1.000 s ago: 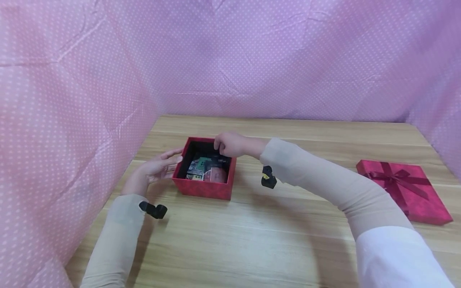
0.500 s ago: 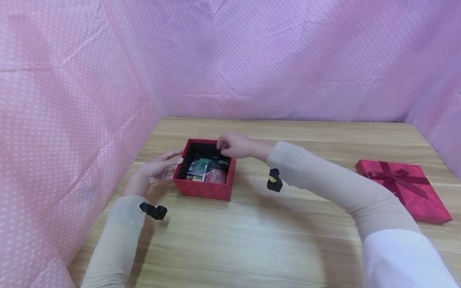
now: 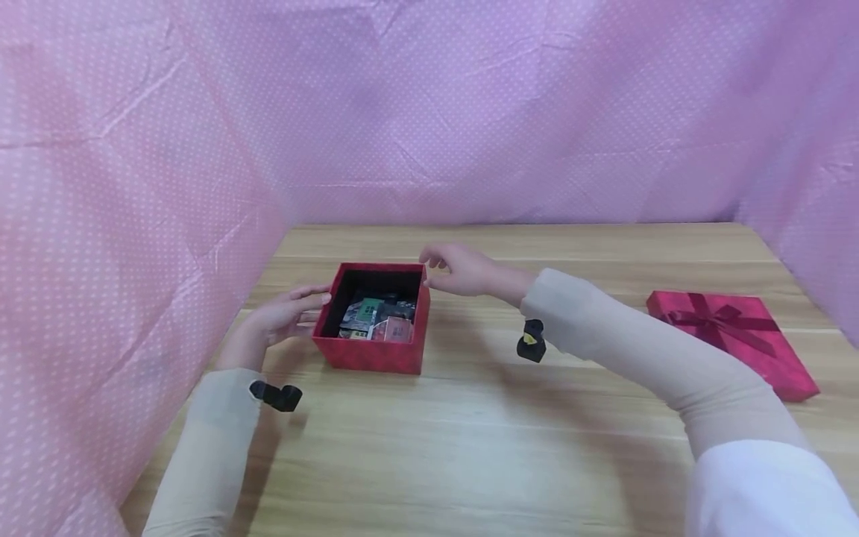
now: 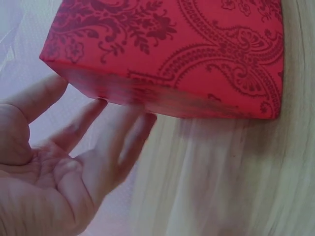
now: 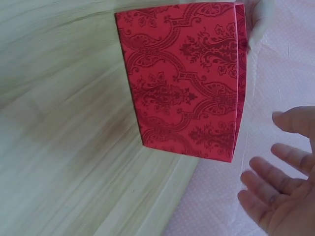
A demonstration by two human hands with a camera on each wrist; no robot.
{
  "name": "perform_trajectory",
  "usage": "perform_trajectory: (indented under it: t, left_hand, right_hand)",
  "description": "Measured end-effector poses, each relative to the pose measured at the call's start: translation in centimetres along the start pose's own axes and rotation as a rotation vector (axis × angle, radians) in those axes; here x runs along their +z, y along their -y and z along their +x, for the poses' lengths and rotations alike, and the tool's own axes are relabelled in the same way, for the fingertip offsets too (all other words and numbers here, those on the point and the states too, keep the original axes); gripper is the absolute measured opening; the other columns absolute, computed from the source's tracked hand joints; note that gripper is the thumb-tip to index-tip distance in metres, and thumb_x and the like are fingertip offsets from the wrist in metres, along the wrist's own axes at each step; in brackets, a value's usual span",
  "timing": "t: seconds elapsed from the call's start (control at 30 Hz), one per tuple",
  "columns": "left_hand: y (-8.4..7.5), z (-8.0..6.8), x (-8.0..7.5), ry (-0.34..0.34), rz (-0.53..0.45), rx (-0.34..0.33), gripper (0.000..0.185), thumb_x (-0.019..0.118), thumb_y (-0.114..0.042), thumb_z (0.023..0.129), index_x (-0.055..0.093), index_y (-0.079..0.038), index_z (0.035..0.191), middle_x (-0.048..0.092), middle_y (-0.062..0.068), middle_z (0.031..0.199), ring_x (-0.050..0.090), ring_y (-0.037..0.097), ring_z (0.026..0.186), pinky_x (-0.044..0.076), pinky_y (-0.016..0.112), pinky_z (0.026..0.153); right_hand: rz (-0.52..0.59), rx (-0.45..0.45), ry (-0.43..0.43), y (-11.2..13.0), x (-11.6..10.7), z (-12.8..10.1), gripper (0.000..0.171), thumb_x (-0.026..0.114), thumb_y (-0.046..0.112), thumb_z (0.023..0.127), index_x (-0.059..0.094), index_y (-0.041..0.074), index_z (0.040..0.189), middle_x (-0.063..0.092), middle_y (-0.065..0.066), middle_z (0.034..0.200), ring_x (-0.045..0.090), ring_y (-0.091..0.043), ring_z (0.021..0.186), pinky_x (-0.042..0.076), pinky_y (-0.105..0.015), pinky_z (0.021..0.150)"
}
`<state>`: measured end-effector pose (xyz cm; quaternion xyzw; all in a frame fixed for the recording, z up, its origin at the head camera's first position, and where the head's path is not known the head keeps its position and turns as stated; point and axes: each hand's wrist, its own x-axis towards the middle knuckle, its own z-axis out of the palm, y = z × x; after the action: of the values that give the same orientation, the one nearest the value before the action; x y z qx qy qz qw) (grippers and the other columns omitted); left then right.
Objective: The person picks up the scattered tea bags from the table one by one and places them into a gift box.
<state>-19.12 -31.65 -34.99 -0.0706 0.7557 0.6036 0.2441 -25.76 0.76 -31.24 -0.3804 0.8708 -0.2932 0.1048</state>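
A red gift box (image 3: 367,358) with a black inside stands lidless on the table, left of centre. Several flat printed pieces lie inside, among them a green one (image 3: 368,309) and a pink one (image 3: 399,329). My left hand (image 3: 285,317) touches the box's left side with extended fingers; the left wrist view has the fingertips at the wall's edge, thumb near a corner. Just off the right rim, my right hand (image 3: 463,270) hovers with nothing in it. Its fingers are spread and loosely bent in the right wrist view, apart from the dark-patterned red wall (image 5: 182,83).
To the right lies the red box lid (image 3: 745,350) with a dark ribbon bow (image 3: 725,319). Pink dotted cloth (image 3: 429,112) hangs behind and at both sides of the wooden table (image 3: 470,447). A small black camera mount sits on each wrist.
My right hand has come up out of the box and moved right, past its rim, its fingers loosening. My left hand stays at the box's left side. The view has shifted slightly.
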Motion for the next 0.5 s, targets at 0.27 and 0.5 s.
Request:
perform_trajectory:
  t: [0.27,0.5]
  left_hand:
    - [-1.6,0.7,0.5,-0.194,0.129,0.110,0.054,0.042,-0.024,0.102,0.025,0.002,0.147,0.033,0.028,0.146,0.039,0.038,0.130,0.036,0.047,0.107]
    - [-3.2,1.4,1.3,-0.382,0.192,0.252,0.051,0.049,-0.025,0.099,0.037,0.003,0.140,0.042,0.024,0.140,0.045,0.031,0.125,0.045,0.040,0.100]
  right_hand:
    - [-0.048,0.075,-0.124,-0.8,-0.8,-1.8,0.050,0.065,0.026,0.088,0.052,0.000,0.129,0.057,-0.017,0.128,0.053,-0.032,0.117,0.043,-0.045,0.100]
    - [-0.072,0.102,-0.204,-2.1,-1.6,-3.4,0.057,0.065,0.029,0.089,0.047,0.000,0.135,0.051,-0.016,0.136,0.045,-0.032,0.128,0.035,-0.046,0.108]
